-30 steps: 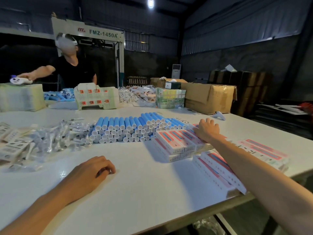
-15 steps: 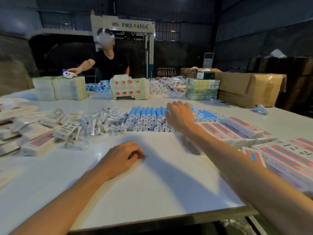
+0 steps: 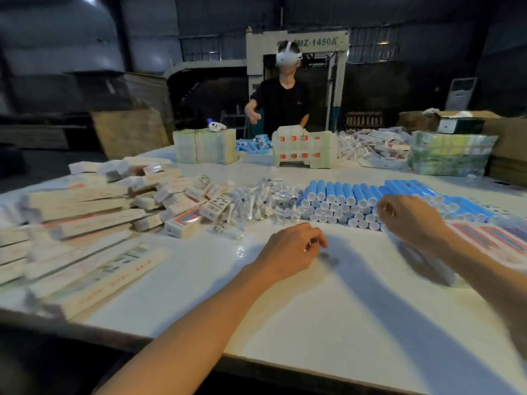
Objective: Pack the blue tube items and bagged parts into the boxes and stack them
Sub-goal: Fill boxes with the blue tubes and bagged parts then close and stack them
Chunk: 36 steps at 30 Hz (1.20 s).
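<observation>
The right hand (image 3: 410,220) is moving from the boxes (image 3: 484,238) onto the tubes (image 3: 342,195), fingers curled, grip unclear; the left hand (image 3: 291,249) is lying loosely curled, empty. Tubes and bagged parts (image 3: 265,203) are waiting unpacked.

A factory packing floor, seen from my side of a broad white desk (image 3: 313,295). Blue tubes (image 3: 342,192) are stacked in bulk at centre right, bagged parts (image 3: 265,201) are heaped mid-frame, and flat boxes (image 3: 85,220) are piled at left. Across the desk a second worker (image 3: 281,106) stands before a large machine (image 3: 296,42) lettered "1450A", top centre. Brown cartons (image 3: 507,155) sit at the right edge, under dark shed walls.
</observation>
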Each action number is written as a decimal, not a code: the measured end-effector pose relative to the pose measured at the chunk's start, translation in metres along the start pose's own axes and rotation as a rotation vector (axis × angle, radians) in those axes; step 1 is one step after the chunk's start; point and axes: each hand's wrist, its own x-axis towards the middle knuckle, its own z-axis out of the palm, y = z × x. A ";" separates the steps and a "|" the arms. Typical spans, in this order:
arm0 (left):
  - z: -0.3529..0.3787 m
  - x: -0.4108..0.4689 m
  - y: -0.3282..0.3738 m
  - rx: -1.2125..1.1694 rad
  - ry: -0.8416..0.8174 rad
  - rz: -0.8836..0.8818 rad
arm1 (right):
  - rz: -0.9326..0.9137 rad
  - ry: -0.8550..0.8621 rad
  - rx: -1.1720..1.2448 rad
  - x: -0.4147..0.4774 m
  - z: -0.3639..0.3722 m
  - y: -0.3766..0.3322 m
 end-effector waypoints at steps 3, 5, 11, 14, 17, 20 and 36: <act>-0.031 -0.003 -0.009 0.142 -0.004 -0.118 | 0.019 0.077 0.262 -0.009 0.032 -0.038; -0.058 -0.009 -0.025 0.306 -0.076 -0.256 | -0.003 0.144 0.378 -0.026 0.053 -0.055; -0.139 -0.087 -0.083 0.783 -0.210 -0.888 | -0.058 0.087 0.515 -0.047 0.076 -0.060; -0.153 -0.129 -0.100 0.904 -0.248 -1.023 | -0.049 0.071 0.555 -0.047 0.074 -0.061; -0.149 -0.150 -0.109 0.914 -0.245 -1.039 | -0.049 0.054 0.589 -0.047 0.072 -0.062; -0.144 -0.157 -0.112 1.018 -0.211 -0.941 | -0.053 0.042 0.625 -0.049 0.070 -0.062; -0.137 -0.048 -0.079 -0.438 0.235 -0.638 | 0.002 0.003 0.651 -0.050 0.066 -0.064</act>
